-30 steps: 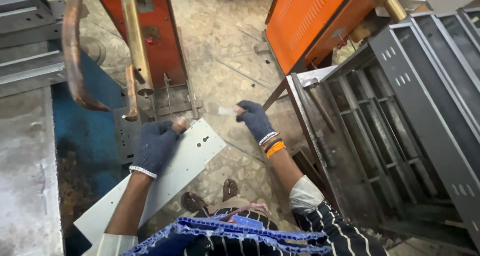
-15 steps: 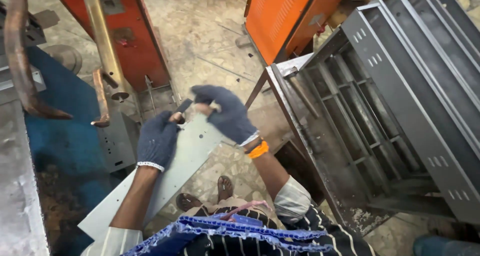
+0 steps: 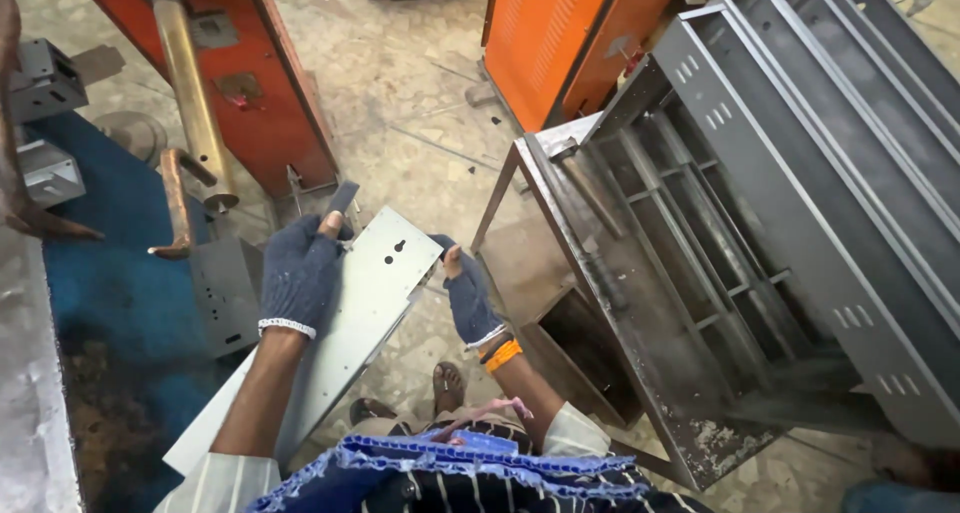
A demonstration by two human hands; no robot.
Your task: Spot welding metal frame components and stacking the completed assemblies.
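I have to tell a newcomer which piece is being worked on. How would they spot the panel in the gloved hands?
Start at the orange-red machine at upper left, then drop to the two blue-gloved hands below it. The left hand and right hand hold a long flat pale-grey sheet-metal panel. Unlike the darker folded channels stacked at right, it is flat.

An orange cabinet [image 3: 560, 43] stands on the speckled floor [image 3: 410, 83]. Grey metal channels [image 3: 800, 173] are stacked at the right, and a copper arm [image 3: 178, 203] juts over a blue base [image 3: 90, 293].
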